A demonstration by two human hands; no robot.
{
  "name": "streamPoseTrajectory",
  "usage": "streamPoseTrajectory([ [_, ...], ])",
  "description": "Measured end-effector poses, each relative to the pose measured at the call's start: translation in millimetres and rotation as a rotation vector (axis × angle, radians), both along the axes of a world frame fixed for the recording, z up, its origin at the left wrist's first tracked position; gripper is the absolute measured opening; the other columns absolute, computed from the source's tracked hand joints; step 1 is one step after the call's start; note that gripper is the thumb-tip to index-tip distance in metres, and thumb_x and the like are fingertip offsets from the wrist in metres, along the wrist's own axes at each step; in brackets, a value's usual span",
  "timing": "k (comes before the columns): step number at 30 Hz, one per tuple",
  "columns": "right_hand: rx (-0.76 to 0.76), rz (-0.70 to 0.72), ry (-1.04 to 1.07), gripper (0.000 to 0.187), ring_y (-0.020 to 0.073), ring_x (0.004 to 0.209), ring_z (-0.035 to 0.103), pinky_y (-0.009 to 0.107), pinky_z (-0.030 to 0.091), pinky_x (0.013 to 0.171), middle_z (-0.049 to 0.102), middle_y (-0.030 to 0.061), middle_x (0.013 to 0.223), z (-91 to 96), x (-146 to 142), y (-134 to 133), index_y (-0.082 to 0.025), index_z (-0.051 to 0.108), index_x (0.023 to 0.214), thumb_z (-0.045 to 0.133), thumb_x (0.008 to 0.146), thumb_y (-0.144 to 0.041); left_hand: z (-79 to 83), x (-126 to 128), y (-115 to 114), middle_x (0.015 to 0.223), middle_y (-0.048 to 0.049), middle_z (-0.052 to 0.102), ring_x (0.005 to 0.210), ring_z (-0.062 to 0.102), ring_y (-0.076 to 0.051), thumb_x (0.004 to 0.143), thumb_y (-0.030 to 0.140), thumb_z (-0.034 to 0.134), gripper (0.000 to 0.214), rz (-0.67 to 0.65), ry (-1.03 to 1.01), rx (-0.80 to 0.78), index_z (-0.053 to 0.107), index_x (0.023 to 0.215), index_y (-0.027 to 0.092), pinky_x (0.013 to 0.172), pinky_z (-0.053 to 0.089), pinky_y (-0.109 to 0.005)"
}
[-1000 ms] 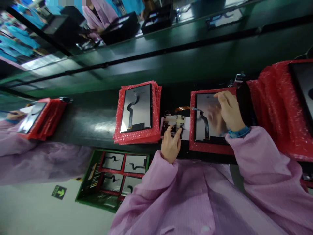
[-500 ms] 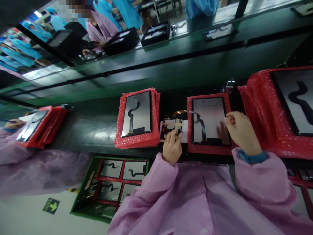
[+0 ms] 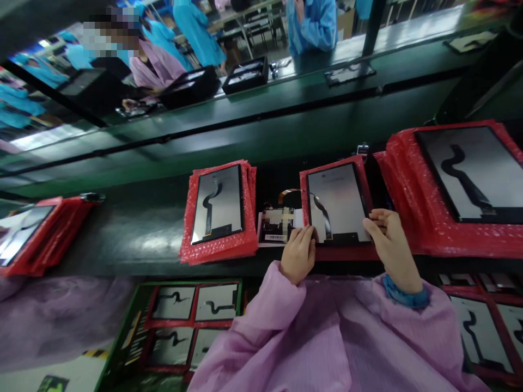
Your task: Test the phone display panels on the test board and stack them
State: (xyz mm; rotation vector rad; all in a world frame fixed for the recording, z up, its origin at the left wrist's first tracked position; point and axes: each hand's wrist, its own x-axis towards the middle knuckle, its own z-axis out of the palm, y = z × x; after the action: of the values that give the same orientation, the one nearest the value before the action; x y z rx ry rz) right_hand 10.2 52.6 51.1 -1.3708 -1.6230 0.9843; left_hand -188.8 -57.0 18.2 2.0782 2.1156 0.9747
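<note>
One circuit board [image 3: 278, 224] lies between red stack [image 3: 220, 251] and panel [image 3: 339, 198].

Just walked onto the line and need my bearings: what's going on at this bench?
A person in a pink smock has both hands at the near edge of a screen panel lying on a red bubble sheet: left hand at its left corner, beside a circuit board, right hand at its right corner. Panels also top a left stack, a right stack, and fill a green crate below.
</note>
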Motion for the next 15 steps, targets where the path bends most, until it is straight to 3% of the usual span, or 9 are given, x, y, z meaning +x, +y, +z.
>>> streamPoseTrajectory([
  [4, 0.142, 0.159, 0.086, 0.032, 0.0272, 0.111, 0.059, 0.052, 0.048, 0.101, 0.061, 0.01, 0.118, 55.7, -26.3, -28.1, -0.027, 0.053, 0.116, 0.057, 0.094, -0.049, 18.2, -14.6, 12.3, 0.113, -0.0134, 0.072, 0.108, 0.067, -0.025, 0.101, 0.027, 0.045, 0.028, 0.019, -0.24, 0.044, 0.067, 0.115, 0.017, 0.098, 0.055, -0.043],
  [7, 0.208, 0.355, 0.147, 0.035, 0.0284, 0.121, 0.056, 0.051, 0.047, 0.106, 0.06, 0.011, 0.123, 79.5, -54.6, -48.5, -0.027, 0.052, 0.122, 0.057, 0.095, -0.049, 38.6, -28.4, 33.7, 0.123, -0.0133, 0.069, 0.118, 0.065, -0.023, 0.102, 0.042, 0.045, 0.035, 0.102, -0.685, 0.193, 0.066, 0.117, 0.019, 0.105, 0.05, -0.042],
  [9, 0.177, 0.466, 0.224, 0.038, 0.0273, 0.126, 0.054, 0.049, 0.046, 0.109, 0.058, 0.0116, 0.13, 76.4, -70.6, -55.3, -0.028, 0.05, 0.128, 0.053, 0.097, -0.05, 52.5, -37.0, 48.0, 0.136, -0.0134, 0.064, 0.127, 0.061, -0.023, 0.103, 0.05, 0.037, 0.045, 0.097, -1.024, 0.231, 0.06, 0.127, 0.02, 0.108, 0.048, -0.042],
  [11, 0.112, 0.482, 0.272, 0.04, 0.0263, 0.129, 0.052, 0.05, 0.044, 0.112, 0.056, 0.0119, 0.134, 60.4, -83.0, -56.0, -0.027, 0.048, 0.132, 0.046, 0.1, -0.051, 64.4, -44.5, 57.6, 0.144, -0.0122, 0.06, 0.132, 0.058, -0.023, 0.103, 0.055, 0.029, 0.053, 0.053, -1.256, 0.178, 0.054, 0.136, 0.022, 0.108, 0.049, -0.041],
  [15, 0.021, 0.373, 0.101, 0.054, 0.0339, 0.131, 0.045, 0.063, 0.035, 0.114, 0.055, 0.016, 0.138, 21.0, -100.8, -50.5, -0.022, 0.048, 0.134, 0.039, 0.098, -0.062, 77.6, -55.1, 59.4, 0.144, -0.0096, 0.061, 0.129, 0.061, -0.024, 0.101, 0.054, 0.033, 0.054, 0.022, -1.388, 0.08, 0.05, 0.141, 0.022, 0.106, 0.05, -0.041],
])
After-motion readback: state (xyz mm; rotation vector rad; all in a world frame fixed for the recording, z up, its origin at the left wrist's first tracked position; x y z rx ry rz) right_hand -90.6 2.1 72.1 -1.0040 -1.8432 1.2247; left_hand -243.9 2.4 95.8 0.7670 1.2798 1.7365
